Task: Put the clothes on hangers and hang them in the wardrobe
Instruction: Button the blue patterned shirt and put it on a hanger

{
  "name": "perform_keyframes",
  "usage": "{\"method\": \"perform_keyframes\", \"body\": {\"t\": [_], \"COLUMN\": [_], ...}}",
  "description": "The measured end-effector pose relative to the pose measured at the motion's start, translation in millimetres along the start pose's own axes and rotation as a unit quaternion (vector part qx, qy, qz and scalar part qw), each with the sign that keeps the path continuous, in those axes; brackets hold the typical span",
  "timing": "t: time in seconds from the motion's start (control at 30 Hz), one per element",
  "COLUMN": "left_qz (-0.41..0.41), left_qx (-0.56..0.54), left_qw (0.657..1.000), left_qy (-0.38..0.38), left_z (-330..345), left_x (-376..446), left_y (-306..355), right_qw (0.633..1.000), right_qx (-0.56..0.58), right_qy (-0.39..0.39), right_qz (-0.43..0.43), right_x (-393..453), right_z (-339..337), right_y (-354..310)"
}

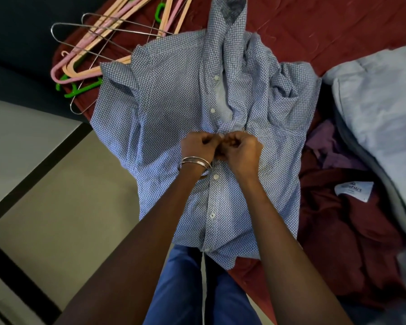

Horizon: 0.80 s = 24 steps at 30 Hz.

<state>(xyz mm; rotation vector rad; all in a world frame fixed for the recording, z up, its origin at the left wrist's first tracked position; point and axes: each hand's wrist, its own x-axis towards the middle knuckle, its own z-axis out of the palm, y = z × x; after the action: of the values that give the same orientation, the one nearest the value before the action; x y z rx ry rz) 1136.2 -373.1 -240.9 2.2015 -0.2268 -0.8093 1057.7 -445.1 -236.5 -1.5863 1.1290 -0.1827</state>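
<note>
A blue patterned button-up shirt (164,118) lies spread front-up on the bed, its hem towards me and its collar end at the far side. My left hand (198,146) and my right hand (240,150) meet at the shirt's button placket in the middle, fingers curled and pinching the fabric edges there. Below my hands the placket is buttoned; above them it gapes. A pile of hangers (96,43), in pink, peach, green and bare wire, lies on the bed at the upper left, partly under the shirt.
The bed has a dark red cover (314,26). To the right lie a maroon garment (342,231) with a white label, a purple one (326,146) and a pale blue one (380,102). Tiled floor (63,207) lies to the left.
</note>
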Motion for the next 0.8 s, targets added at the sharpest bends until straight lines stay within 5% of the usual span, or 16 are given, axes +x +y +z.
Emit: {"method": "perform_keyframes", "body": {"t": [0.4,0.5,0.63,0.8], "left_qz": [-0.114,-0.16,-0.046,0.105], "left_qx": [0.085,0.101,0.203,0.167], "left_qw": [0.989,0.98,0.976,0.979], "left_qy": [-0.037,-0.067,-0.063,0.051], "left_z": [4.4,4.1,1.4,-8.1], "left_x": [11.1,16.0,11.7,26.9], "left_y": [-1.2,6.4,15.2,12.9], "right_qw": [0.992,0.999,1.0,0.965], "right_qx": [0.086,0.008,-0.016,-0.157], "right_qy": [-0.047,-0.039,-0.018,0.175], "right_qz": [0.082,0.01,0.02,-0.112], "right_x": [3.3,3.1,7.8,18.9], "right_z": [-4.1,-5.0,-3.7,-4.0], "right_y": [4.9,1.2,5.9,-13.6]}}
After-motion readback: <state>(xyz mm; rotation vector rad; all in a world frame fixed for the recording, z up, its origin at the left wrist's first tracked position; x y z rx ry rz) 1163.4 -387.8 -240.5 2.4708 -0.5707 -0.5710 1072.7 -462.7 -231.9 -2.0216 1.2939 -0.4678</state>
